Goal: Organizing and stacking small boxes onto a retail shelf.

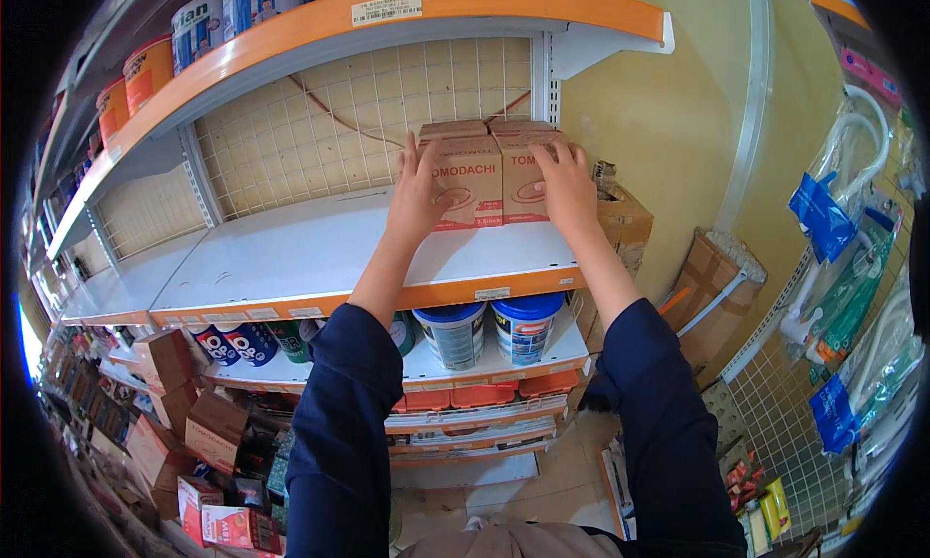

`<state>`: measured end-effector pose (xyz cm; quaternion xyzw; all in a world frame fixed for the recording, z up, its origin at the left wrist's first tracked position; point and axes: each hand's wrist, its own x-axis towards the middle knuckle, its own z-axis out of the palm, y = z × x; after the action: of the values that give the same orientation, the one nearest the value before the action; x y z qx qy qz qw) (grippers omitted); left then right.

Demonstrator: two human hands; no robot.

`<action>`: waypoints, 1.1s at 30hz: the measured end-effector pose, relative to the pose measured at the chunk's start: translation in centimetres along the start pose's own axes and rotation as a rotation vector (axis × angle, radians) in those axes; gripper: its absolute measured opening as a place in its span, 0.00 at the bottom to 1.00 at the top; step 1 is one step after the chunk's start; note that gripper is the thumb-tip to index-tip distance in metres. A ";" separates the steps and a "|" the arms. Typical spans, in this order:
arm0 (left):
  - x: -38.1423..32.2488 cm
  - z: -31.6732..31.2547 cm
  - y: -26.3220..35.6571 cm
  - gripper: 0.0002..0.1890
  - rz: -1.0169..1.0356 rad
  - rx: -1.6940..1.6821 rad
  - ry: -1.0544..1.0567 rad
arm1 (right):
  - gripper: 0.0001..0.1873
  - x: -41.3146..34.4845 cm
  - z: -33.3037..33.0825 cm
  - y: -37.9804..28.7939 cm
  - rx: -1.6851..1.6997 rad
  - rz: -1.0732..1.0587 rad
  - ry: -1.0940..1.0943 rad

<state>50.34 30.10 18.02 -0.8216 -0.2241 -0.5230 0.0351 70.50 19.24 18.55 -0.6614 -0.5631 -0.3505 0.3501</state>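
Observation:
Several brown cardboard boxes with red print stand together at the right end of a white metal shelf [290, 245] with an orange front edge. My left hand [421, 187] touches the left side and front of the front left box [476, 173], fingers spread. On the front right box [517, 208] rests my right hand [567, 184], its fingers bent over the upper front and right side. Two more boxes sit behind these, with only their tops [454, 128] showing. Neither hand is closed around a box; the palms are partly hidden.
Paint cans [258, 2] line the orange-edged shelf above. Blue-lidded tubs [527, 329] stand below. A worn carton [625, 216] is right of the boxes. More cartons [216, 431] are piled at lower left; bagged goods [835, 216] hang at right.

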 end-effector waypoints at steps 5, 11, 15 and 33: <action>0.1 -1.4 0.1 0.31 -0.077 -0.087 -0.119 | 0.31 -0.3 -0.3 0.3 0.038 -0.033 -0.020; -1.3 -2.8 1.9 0.24 -0.016 -0.043 -0.041 | 0.31 -0.6 -0.5 1.0 0.020 -0.095 0.002; -2.0 -3.4 2.1 0.22 0.037 -0.040 -0.004 | 0.30 -0.1 -0.6 0.1 -0.033 -0.062 -0.041; -4.6 -4.1 3.7 0.60 -0.125 -0.405 0.183 | 0.45 1.1 -2.9 -5.2 0.638 -0.261 -0.038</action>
<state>46.80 24.01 16.45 -0.7455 -0.1609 -0.6308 -0.1429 65.27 17.94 21.28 -0.4473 -0.7308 -0.1860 0.4810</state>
